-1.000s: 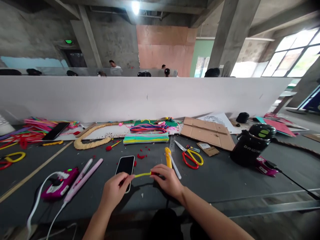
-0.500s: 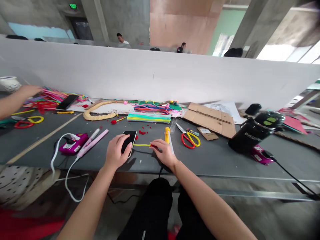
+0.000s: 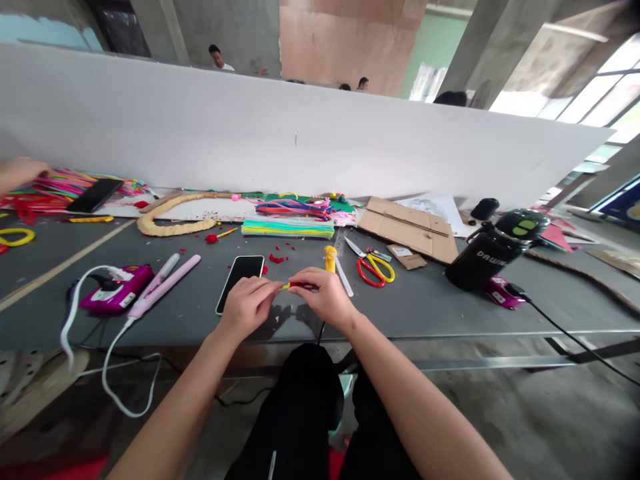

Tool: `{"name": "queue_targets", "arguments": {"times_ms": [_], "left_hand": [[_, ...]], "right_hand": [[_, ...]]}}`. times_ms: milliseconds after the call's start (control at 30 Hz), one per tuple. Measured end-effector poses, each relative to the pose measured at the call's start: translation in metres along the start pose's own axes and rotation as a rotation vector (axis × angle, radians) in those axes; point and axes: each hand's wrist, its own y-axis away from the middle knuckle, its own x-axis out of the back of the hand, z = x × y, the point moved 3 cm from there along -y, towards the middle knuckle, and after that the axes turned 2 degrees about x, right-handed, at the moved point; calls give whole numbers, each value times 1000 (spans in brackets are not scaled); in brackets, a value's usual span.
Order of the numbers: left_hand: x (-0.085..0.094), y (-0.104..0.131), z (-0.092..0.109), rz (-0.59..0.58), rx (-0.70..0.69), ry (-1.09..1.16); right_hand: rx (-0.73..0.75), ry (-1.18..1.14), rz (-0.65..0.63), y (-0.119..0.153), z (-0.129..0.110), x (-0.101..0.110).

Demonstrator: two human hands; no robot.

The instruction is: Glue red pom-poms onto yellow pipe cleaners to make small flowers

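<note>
My left hand [image 3: 248,305] pinches the left part of a thin yellow stem [image 3: 287,286] with a red end. The fingers of my right hand [image 3: 325,297] are closed on its red end, so the stem runs between both hands just above the table. A phone [image 3: 240,280] with a dark screen lies partly behind my left hand. Beyond my right hand is a yellow glue gun [image 3: 330,257], beside a white strip [image 3: 343,277]. Small red scraps [image 3: 276,258] are scattered behind my hands.
Red and yellow scissors [image 3: 371,268], cardboard [image 3: 407,230] and a black bottle [image 3: 493,252] are on the right. A pink hair iron [image 3: 165,287] and purple power strip [image 3: 119,289] lie left. Coloured stems [image 3: 287,229] lie behind. Another person's hand [image 3: 23,172] reaches in far left.
My left hand has left the phone and now grips the stem close to my right hand. The view has shifted, moving the table items left and slightly up.
</note>
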Motion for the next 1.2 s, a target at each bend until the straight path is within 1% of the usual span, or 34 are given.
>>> {"name": "queue_targets", "arguments": {"times_ms": [100, 167, 300, 400, 533, 600, 633, 667, 700, 767, 800, 833, 867, 933, 967, 1000, 1067, 1133, 1200], "left_hand": [[-2, 3, -1, 49, 20, 34], [-1, 3, -1, 75, 27, 40], [0, 2, -1, 90, 25, 18], [-3, 1, -1, 84, 13, 3], [-4, -5, -2, 69, 37, 17], [0, -16, -3, 56, 42, 64], [2, -24, -6, 30, 58, 109], [4, -33, -9, -33, 90, 178], [5, -44, -14, -127, 137, 260], [4, -66, -25, -376, 240, 400], [3, -76, -30, -504, 262, 439], [1, -85, -34, -623, 245, 464], [0, -93, -39, -693, 226, 473], [-3, -106, -49, -754, 196, 488], [-5, -110, -54, -764, 188, 491], [-8, -113, -60, -747, 191, 484], [-12, -115, -72, -676, 216, 487], [-15, -113, -85, -542, 263, 477], [-15, -110, -97, -395, 288, 442]], "right_hand": [[-8, -99, -74, 1, 4, 5], [-53, -193, -99, 2, 10, 5], [-181, -307, -60, 3, 21, 3], [-229, -332, -23, 2, 23, 2], [-191, -289, 9, -2, 23, 3], [-159, -261, 43, -4, 24, 4], [-147, -245, 65, -5, 24, 5], [-137, -231, 89, -5, 25, 6], [-130, -218, 109, -5, 25, 7], [-127, -197, 140, -4, 26, 9], [-125, -186, 152, -4, 27, 10], [-122, -175, 161, -3, 28, 11], [-117, -164, 166, -3, 28, 12], [-102, -149, 173, -4, 31, 12], [-97, -148, 169, -5, 33, 11], [-97, -150, 159, -8, 36, 9], [-102, -141, 133, -17, 41, 1], [-110, -111, 126, -31, 46, -9], [-139, -91, 155, -48, 51, -18]]}}
